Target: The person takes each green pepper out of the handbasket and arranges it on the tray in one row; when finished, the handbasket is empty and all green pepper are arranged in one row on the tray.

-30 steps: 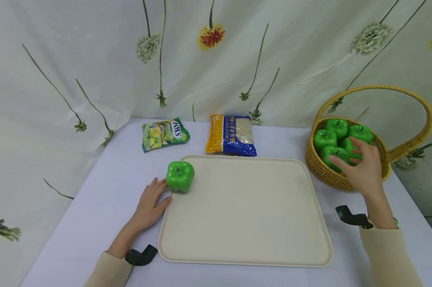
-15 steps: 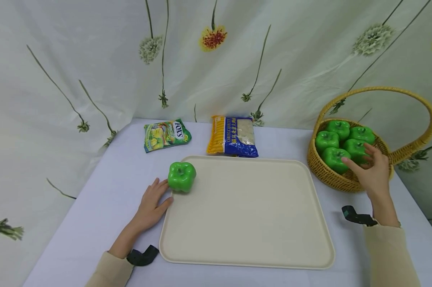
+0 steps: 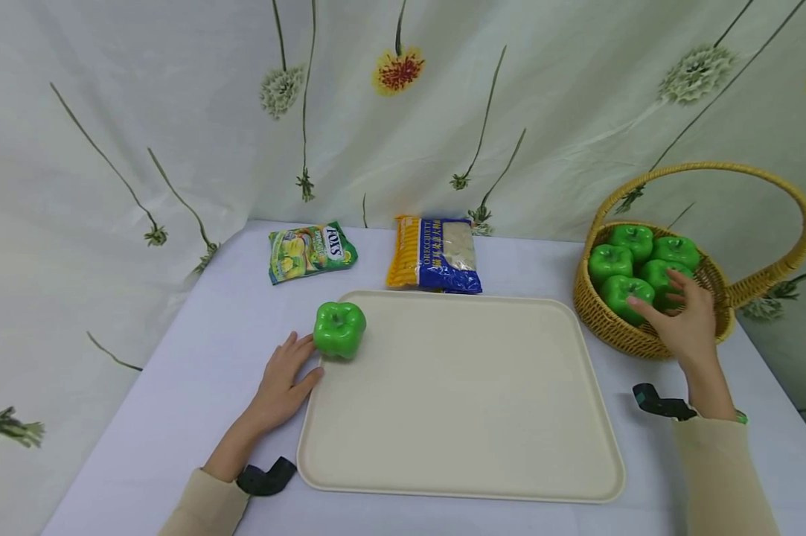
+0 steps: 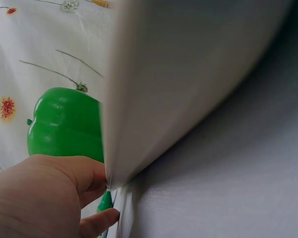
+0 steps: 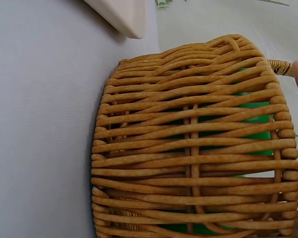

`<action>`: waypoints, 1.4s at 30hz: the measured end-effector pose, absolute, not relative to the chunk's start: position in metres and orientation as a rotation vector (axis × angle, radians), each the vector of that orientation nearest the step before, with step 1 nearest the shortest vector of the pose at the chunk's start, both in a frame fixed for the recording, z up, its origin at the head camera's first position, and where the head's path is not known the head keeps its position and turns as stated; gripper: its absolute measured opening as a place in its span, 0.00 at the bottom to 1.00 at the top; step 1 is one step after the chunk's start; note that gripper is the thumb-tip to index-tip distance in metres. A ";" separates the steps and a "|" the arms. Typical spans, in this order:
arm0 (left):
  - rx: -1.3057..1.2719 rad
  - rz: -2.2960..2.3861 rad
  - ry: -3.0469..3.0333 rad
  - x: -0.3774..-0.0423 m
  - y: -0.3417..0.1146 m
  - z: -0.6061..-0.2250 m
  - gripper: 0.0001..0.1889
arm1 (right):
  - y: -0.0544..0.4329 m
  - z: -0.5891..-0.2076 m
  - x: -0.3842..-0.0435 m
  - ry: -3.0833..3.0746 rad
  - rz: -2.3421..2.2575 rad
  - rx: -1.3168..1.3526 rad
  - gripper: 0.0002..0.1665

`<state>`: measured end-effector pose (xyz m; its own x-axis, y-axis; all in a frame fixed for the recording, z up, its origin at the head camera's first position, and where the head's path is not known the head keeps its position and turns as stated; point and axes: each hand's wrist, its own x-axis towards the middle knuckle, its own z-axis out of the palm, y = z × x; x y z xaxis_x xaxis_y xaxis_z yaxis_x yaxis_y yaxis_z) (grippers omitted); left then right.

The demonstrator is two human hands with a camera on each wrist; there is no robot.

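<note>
Backdrop fabric (image 3: 577,112): pale, flower-printed, rear of the scene.
Counter (image 3: 195,372): white-covered; the working surface.
Tray (image 3: 463,402): cream, rectangular, lying flat at centre.
Wicker basket (image 3: 603,324): just beside the tray's far right corner; hooped handle (image 3: 771,275) raised, leaning right.
Orecchiette pasta bag (image 3: 435,253): yellow and blue, behind the tray; "ORECCHIETT" legible, any last letter unclear; the Chinese characters alongside are too small to read with certainty.
Fox's pouch (image 3: 312,253): green and yellow, left of the pasta bag; brand "FOX'S" legible, smaller print not.
Right grip (image 3: 689,320): a person's bare hand at the near side of the wicker basket; thumb and fingers set wide, holding nothing.
Left grip (image 3: 282,380): bare hand on the counter, fingers extended to the tray's left rim, holding nothing; contact with the lone bell pepper (image 3: 339,329) cannot be confirmed.
Lone bell pepper: green, at the tray's far left corner.
Basket bell peppers (image 3: 610,264): five show, green, inside the wicker basket. Step in hand, as judged: selecting one for pick-up. The next move would call for setting the right grip around one pepper, narrowing on its sides and lifting it clear of the basket rim.
</note>
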<state>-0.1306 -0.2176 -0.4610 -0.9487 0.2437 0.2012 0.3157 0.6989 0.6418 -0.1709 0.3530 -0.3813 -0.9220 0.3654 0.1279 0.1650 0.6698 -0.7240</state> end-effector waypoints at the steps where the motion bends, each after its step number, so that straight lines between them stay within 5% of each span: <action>1: -0.464 -1.087 -2.798 -0.131 -0.218 -0.461 0.26 | 0.353 -0.381 -0.171 -2.629 1.093 -0.414 0.51; 42: -0.457 -1.081 -2.804 -0.131 -0.218 -0.461 0.26 | 0.351 -0.388 -0.171 -2.835 0.792 -0.292 0.51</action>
